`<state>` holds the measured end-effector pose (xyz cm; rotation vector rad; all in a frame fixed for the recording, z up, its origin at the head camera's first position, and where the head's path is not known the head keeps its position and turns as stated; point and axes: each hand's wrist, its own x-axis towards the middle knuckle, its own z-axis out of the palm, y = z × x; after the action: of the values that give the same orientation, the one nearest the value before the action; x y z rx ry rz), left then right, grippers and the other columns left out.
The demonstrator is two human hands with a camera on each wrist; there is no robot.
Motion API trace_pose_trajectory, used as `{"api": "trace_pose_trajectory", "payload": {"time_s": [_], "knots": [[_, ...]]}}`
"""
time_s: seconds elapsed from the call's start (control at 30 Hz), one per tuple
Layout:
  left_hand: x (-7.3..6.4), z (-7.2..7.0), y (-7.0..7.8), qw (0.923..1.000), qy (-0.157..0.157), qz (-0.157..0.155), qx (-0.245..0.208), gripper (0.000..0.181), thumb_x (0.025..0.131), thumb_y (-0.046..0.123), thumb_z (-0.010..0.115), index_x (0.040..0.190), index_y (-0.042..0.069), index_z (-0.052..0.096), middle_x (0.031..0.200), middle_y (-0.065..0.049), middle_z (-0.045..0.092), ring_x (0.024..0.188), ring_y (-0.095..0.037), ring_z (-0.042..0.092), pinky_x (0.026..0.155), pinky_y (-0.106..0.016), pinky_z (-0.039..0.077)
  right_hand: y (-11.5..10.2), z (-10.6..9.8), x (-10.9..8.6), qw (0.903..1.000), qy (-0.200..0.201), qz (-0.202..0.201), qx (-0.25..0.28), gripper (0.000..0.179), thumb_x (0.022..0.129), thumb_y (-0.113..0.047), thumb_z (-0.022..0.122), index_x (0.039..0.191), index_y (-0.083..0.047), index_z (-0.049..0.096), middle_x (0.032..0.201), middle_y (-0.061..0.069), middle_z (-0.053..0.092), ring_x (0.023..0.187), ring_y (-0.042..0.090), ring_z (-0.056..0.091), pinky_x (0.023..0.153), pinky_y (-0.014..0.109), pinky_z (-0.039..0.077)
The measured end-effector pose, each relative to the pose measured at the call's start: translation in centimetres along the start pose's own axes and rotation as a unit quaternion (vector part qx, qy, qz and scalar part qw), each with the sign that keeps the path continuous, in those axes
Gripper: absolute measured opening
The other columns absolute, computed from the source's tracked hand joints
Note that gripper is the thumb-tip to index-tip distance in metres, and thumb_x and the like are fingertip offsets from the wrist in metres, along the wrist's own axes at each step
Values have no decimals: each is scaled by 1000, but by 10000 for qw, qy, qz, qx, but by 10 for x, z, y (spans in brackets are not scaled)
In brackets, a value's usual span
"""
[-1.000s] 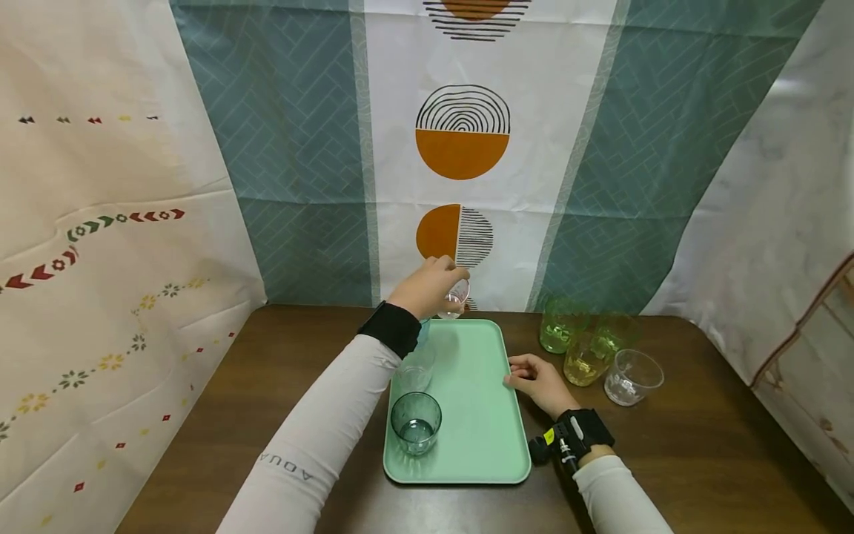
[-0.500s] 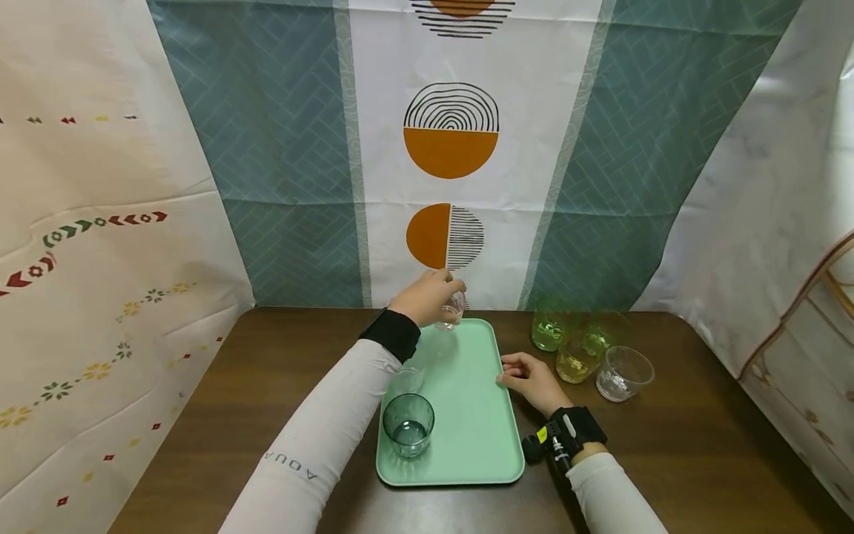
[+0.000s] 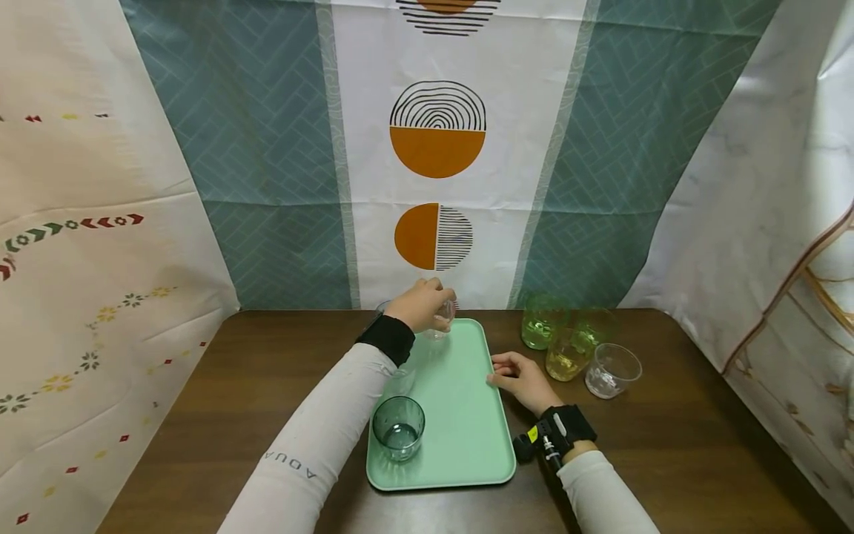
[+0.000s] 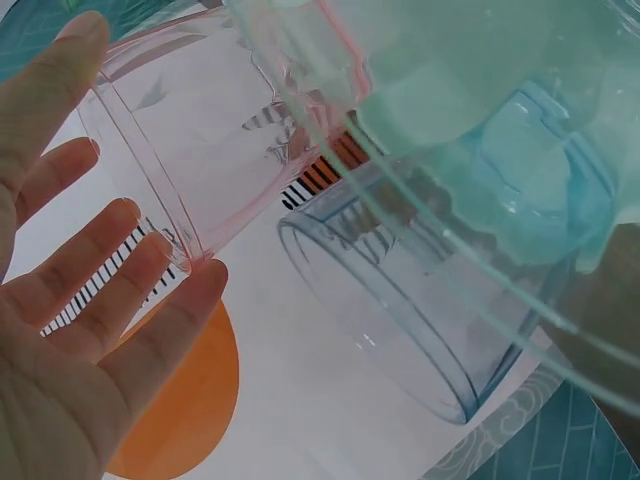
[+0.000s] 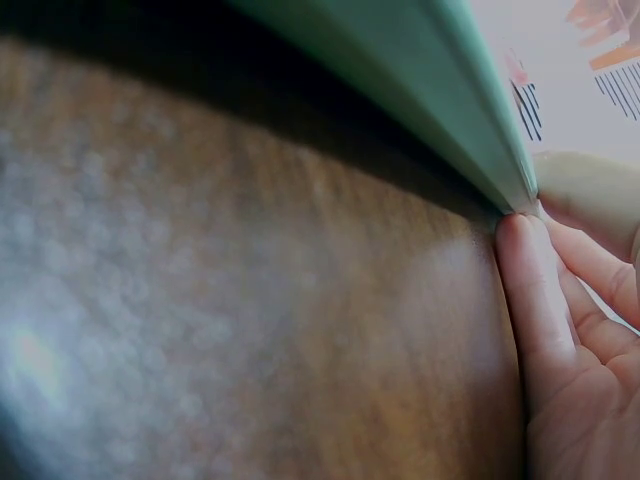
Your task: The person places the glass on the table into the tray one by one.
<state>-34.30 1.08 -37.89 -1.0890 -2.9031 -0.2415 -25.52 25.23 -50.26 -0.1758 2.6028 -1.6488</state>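
Note:
At the far end of the light green tray (image 3: 460,434), my left hand (image 3: 416,305) holds a pink-tinted clear glass (image 4: 220,130) by its rim, thumb on one side and fingertips on the other. Whether its base touches the tray cannot be told. Beside it in the left wrist view is a bluish glass (image 4: 380,290), mostly hidden by my wrist in the head view. A clear glass (image 3: 402,381), partly behind my sleeve, and a grey-green glass (image 3: 398,430) stand along the tray's left side. My right hand (image 3: 525,381) pinches the tray's right edge between thumb and fingers.
Right of the tray, a green glass (image 3: 536,330), a yellow glass (image 3: 565,360), a yellow-green glass (image 3: 590,334) and a clear glass (image 3: 610,372) stand close together on the brown table (image 3: 267,415). A patterned cloth (image 3: 287,148) hangs behind the table's far edge.
My left hand has lowered the pink-tinted glass toward the tray's far end. My right hand keeps its hold on the tray edge. The head view has shifted slightly.

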Motion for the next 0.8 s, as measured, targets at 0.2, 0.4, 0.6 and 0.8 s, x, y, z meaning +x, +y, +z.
{"api": "trace_pose_trajectory", "payload": {"time_s": [0.2,0.4,0.6,0.8], "knots": [[3,7,-4,10000,-20,-15,-58,46,80,35,76,121,18,60,113,-8,56,104,-26,49,86,-33,52,4,0,4,10000,-7,-53,-43,43,87,-18,70,124,-1,58,109,17,62,96,25,60,83,40,53],[2,11,-5,9997,-197,-95,-53,44,79,33,77,119,19,62,113,-7,57,105,-25,49,87,-35,51,3,0,2,10000,-19,56,-43,44,87,-20,70,125,-2,57,110,16,62,97,24,60,84,40,53],[2,12,-4,9996,-250,-100,-56,43,79,34,76,117,19,63,114,-8,57,105,-26,48,88,-35,50,3,1,0,10000,13,18,22,44,86,-18,71,124,-1,58,109,17,62,96,25,60,84,41,53],[2,12,-3,9995,-264,-96,-162,41,79,31,77,115,17,64,115,-10,57,105,-28,48,90,-37,49,3,1,2,10000,-18,44,31,43,86,-17,70,124,-1,58,109,17,62,96,24,60,83,38,53]]}}
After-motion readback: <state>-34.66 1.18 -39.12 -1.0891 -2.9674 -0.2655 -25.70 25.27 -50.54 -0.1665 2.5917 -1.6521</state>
